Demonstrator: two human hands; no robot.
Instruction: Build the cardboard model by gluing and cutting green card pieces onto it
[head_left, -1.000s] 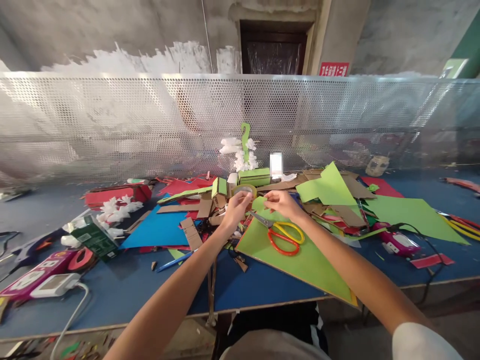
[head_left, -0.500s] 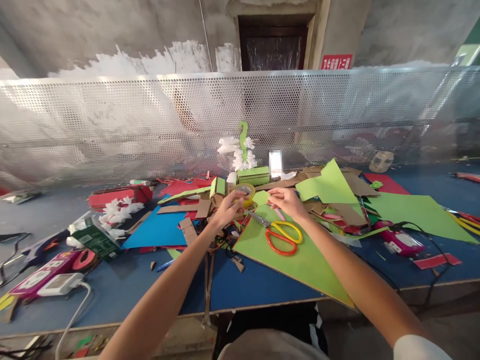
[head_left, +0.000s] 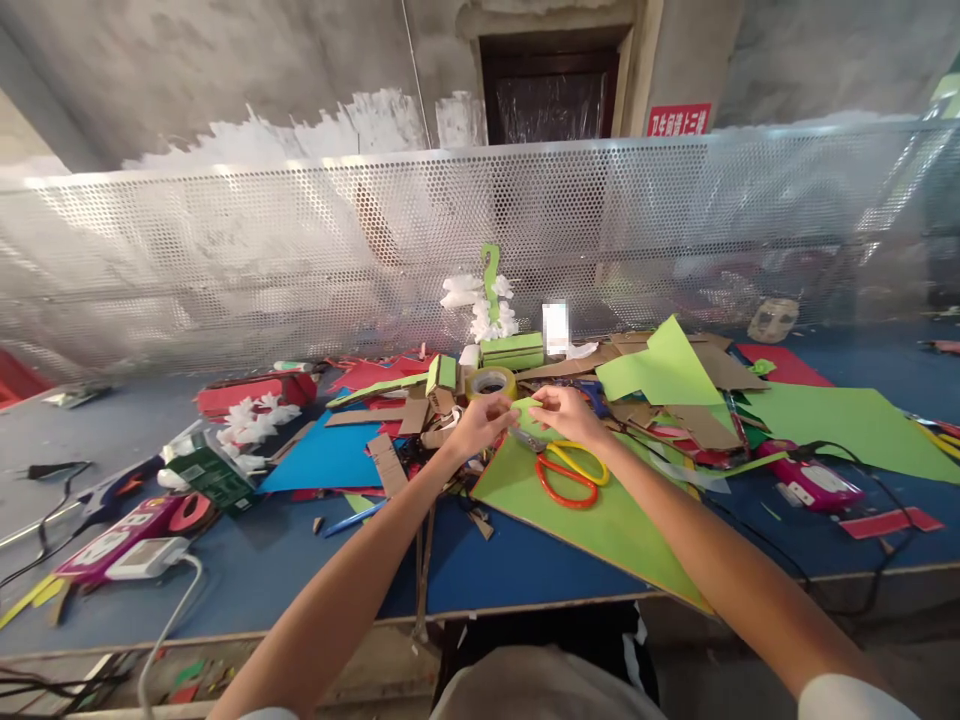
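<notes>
Between my two hands is a small piece of green paper (head_left: pixel 526 408). My left hand (head_left: pixel 484 420) pinches its left side, and my right hand (head_left: pixel 564 412) pinches its right side. Just below them, scissors (head_left: pixel 566 475) with one red and one yellow handle lie on a large green sheet (head_left: pixel 592 535), blades pointing up and left beneath my hands. A roll of yellow tape (head_left: pixel 491 382) lies right behind my left hand. Beyond it stands a green card figure (head_left: pixel 490 280) with white crumpled tufts, by a green cardboard block (head_left: pixel 512 350).
Blue paper (head_left: pixel 322 455), cardboard scraps and a green box (head_left: pixel 214 470) lie to the left. Magenta power strips (head_left: pixel 814 478) with cables sit at both sides. More green sheets (head_left: pixel 664 365) lie at the right. A perforated metal screen (head_left: pixel 300 250) stands along the back of the table.
My left hand has moved right from beside the tape to the green paper and now grips it too. The view has shifted slightly.
</notes>
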